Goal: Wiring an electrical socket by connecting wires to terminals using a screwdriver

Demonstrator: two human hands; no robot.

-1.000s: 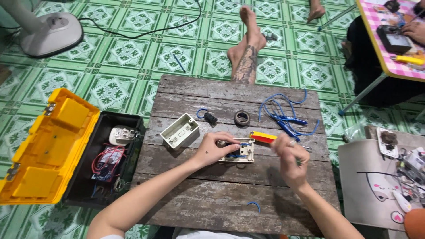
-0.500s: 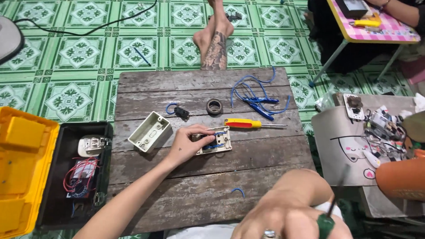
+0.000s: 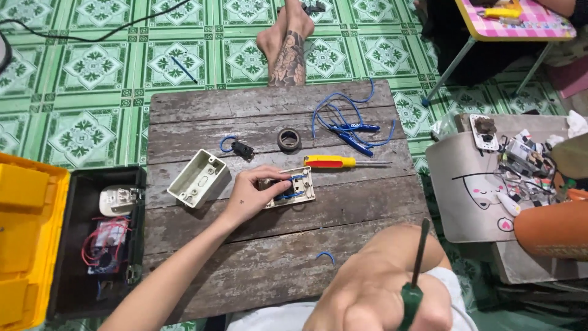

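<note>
Left hand: my left hand (image 3: 250, 197) stays where it was a second ago, on the white switch plate (image 3: 294, 187) in the middle of the wooden board (image 3: 269, 113). The fingers grasp the plate at its left edge and press it down, so it does not move.

Right hand: my right hand (image 3: 373, 300) has left the board. A second ago it was just beside the plate; now it is pulled back close to my body, near the camera and blurred. The fingers are clenched around a green-handled screwdriver (image 3: 415, 276), with its dark shaft pointing up and away from me.

Switch plate: it lies with the back side up, with blue wires on it, between the empty white box (image 3: 197, 178) and the red and yellow screwdriver (image 3: 340, 162).

What this means: I judge that the work on the plate is paused, because only one hand is on it and the tool tip is well apart from it.

Near things: a roll of dark tape (image 3: 289, 139), blue-handled pliers (image 3: 352, 133) with loose blue wire, and a small piece of blue wire (image 3: 326, 256) near the front edge.

Left of board: the open yellow toolbox (image 3: 27, 245) is on the green tiled floor.
</note>
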